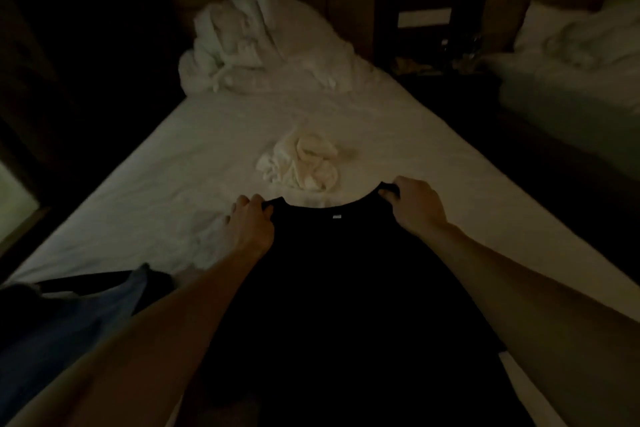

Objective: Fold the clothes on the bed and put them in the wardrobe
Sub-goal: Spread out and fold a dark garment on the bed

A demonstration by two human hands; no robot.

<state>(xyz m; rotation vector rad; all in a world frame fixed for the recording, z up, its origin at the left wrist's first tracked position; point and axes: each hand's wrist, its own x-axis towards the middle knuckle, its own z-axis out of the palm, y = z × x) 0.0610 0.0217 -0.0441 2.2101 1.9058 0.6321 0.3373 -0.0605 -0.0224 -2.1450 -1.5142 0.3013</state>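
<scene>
- A soft black top (346, 288) with a scooped neckline is lying flat on the wrinkled white bed (156, 191).
- My left hand (251, 229) and right hand (417, 206) are each pinching a shoulder strap, fingers curled tight.

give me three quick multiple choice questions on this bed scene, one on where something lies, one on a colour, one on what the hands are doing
1. Where does the crumpled cream garment lie?
A. on the bed beyond the black top's neckline
B. on the other bed
C. under the bundled bedding

2. What colour is the top being held?
A. white
B. black
C. red

3. What are the hands doing?
A. both lie flat on the sheet
B. only one touches the top
C. each grips one shoulder of the top

Answers:
1 A: the cream garment sits on the white sheet just past the neckline.
2 B: the top is black with a small pale label at the neck.
3 C: the left hand and the right hand each have fingers curled round a shoulder strap.
</scene>
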